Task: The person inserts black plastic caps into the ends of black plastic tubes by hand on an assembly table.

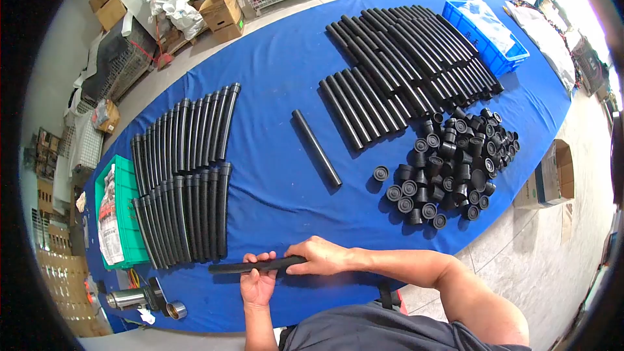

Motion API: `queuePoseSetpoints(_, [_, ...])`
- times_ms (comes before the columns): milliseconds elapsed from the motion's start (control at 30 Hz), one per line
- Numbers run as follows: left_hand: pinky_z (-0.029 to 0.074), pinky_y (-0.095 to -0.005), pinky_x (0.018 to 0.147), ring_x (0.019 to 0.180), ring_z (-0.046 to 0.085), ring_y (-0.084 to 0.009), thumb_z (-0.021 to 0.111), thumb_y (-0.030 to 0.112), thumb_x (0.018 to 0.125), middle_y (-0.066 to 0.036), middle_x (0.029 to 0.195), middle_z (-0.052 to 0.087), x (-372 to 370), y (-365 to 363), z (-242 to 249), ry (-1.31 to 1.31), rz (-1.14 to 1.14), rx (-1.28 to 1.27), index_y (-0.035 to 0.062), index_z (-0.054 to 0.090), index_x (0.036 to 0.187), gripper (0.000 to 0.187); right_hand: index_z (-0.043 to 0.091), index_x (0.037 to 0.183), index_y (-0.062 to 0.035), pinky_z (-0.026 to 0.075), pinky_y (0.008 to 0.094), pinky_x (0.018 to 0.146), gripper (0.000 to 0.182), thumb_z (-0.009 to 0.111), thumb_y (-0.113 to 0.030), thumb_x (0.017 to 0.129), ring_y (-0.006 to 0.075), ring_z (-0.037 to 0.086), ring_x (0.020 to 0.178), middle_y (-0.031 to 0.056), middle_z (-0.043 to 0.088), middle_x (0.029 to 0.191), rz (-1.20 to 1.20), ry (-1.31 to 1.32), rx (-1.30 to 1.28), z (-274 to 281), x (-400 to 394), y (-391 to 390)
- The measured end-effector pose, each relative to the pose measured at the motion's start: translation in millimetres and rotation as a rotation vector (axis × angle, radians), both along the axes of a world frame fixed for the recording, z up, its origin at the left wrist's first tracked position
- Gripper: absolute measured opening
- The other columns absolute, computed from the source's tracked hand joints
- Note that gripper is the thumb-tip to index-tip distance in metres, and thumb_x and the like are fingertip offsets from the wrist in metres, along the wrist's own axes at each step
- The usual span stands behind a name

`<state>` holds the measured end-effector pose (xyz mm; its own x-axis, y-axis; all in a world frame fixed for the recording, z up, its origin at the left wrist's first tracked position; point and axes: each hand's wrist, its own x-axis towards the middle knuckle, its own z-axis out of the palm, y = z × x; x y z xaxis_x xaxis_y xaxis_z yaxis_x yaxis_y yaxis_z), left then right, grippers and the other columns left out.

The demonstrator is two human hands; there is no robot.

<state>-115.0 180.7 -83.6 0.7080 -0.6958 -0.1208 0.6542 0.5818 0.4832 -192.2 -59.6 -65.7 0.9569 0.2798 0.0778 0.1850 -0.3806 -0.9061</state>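
Note:
Both hands hold one black tube (229, 268) level above the near edge of the blue table (279, 91). My left hand (258, 283) grips it from below near its middle. My right hand (318, 257) wraps over its right end. The tube's left end pokes out free toward the rows of curved black tubes (185, 175). A single straight black tube (316, 147) lies alone at the table's middle.
Straight black tubes (396, 68) are laid in rows at the far right, with a heap of black caps (455, 169) in front of them. A blue bin (484, 36) sits far right, a green crate (117, 214) left. Metal parts (140, 299) lie near left. Cardboard boxes stand beyond.

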Motion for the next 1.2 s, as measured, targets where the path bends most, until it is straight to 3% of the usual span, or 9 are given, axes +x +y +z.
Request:
queuePoseSetpoints(67, [0.046, -0.0543, 0.112, 0.132, 0.054, -0.0380, 0.073, 0.002, 0.090, -0.021, 0.128, 0.065, -2, -1, 3, 0.073, 0.054, 0.063, 0.0059, 0.056, 0.118, 0.033, 0.059, 0.124, -0.0011, 0.055, 0.0452, 0.061, 0.043, 0.071, -0.027, 0.092, 0.0318, 0.068, 0.075, 0.0130, 0.061, 0.088, -0.144, -0.272, -0.102, 4, -6, 4])
queuePoseSetpoints(333, [0.046, -0.0546, 0.112, 0.132, 0.055, -0.0378, 0.071, 0.003, 0.092, -0.021, 0.128, 0.064, -2, -1, 3, 0.049, 0.048, 0.028, 0.0056, 0.056, 0.119, 0.031, 0.059, 0.125, -0.0013, 0.054, 0.0493, 0.073, 0.041, 0.069, -0.026, 0.093, 0.0394, 0.067, 0.080, 0.0173, 0.064, 0.092, -0.039, -0.004, 0.179, 5, -1, -2])
queuePoseSetpoints(467, [0.046, -0.0548, 0.112, 0.131, 0.055, -0.0381, 0.072, 0.003, 0.091, -0.021, 0.127, 0.065, -1, -1, 2, 0.101, 0.056, 0.024, 0.0055, 0.056, 0.119, 0.031, 0.059, 0.125, -0.0012, 0.055, 0.0487, 0.067, 0.041, 0.067, -0.027, 0.094, 0.0340, 0.068, 0.081, 0.0177, 0.064, 0.097, -0.109, -0.340, -0.174, 9, -9, 6])
queuePoseSetpoints(600, [0.046, -0.0545, 0.112, 0.131, 0.055, -0.0383, 0.072, 0.003, 0.091, -0.021, 0.127, 0.065, -1, 0, 1, 0.034, 0.036, 0.017, 0.0053, 0.057, 0.118, 0.031, 0.056, 0.128, -0.0019, 0.056, 0.0421, 0.060, 0.045, 0.070, -0.023, 0.091, 0.0293, 0.068, 0.078, 0.0117, 0.058, 0.092, 0.111, 0.375, 0.131, 24, 4, -8])
queuePoseSetpoints(733, [0.046, -0.0546, 0.113, 0.131, 0.056, -0.0382, 0.072, 0.004, 0.091, -0.021, 0.127, 0.065, -1, -2, 5, 0.086, 0.042, 0.048, 0.0056, 0.057, 0.118, 0.031, 0.064, 0.117, 0.0006, 0.054, 0.0453, 0.066, 0.039, 0.068, -0.031, 0.094, 0.0322, 0.069, 0.079, 0.0183, 0.067, 0.087, -0.166, -0.307, -0.178, 13, -9, 7])
queuePoseSetpoints(867, [0.046, -0.0546, 0.113, 0.131, 0.055, -0.0382, 0.071, 0.004, 0.092, -0.021, 0.128, 0.064, -1, 0, 1, 0.011, 0.012, 0.010, 0.0058, 0.057, 0.119, 0.031, 0.058, 0.123, 0.0008, 0.055, 0.0400, 0.061, 0.042, 0.070, -0.024, 0.092, 0.0298, 0.068, 0.078, 0.0119, 0.060, 0.090, -0.012, -0.006, 0.115, 3, -4, 3])
queuePoseSetpoints(967, [0.046, -0.0544, 0.113, 0.132, 0.055, -0.0384, 0.071, 0.004, 0.092, -0.021, 0.129, 0.064, -2, -4, 7, 0.050, 0.028, 0.062, 0.0059, 0.057, 0.119, 0.030, 0.058, 0.124, 0.0008, 0.055, 0.0394, 0.058, 0.042, 0.070, -0.024, 0.092, 0.0284, 0.068, 0.078, 0.0118, 0.060, 0.089, -0.131, -0.228, 0.073, -15, -2, 7])
queuePoseSetpoints(1067, [0.046, -0.0541, 0.113, 0.132, 0.055, -0.0388, 0.072, 0.004, 0.092, -0.022, 0.129, 0.064, 0, -1, 2, 0.103, 0.029, 0.035, 0.0060, 0.057, 0.119, 0.031, 0.064, 0.117, 0.0015, 0.054, 0.0441, 0.063, 0.038, 0.068, -0.027, 0.093, 0.0301, 0.070, 0.083, 0.0177, 0.067, 0.093, -0.124, -0.346, -0.237, 11, -8, 5])
queuePoseSetpoints(1200, [0.047, -0.0533, 0.112, 0.131, 0.055, -0.0385, 0.073, 0.005, 0.091, -0.021, 0.129, 0.064, -1, 0, 1, 0.021, 0.003, 0.029, 0.0060, 0.057, 0.119, 0.032, 0.061, 0.123, -0.0019, 0.055, 0.0447, 0.061, 0.041, 0.071, -0.025, 0.090, 0.0280, 0.068, 0.078, 0.0123, 0.062, 0.089, 0.052, 0.263, 0.078, 20, 1, -5])
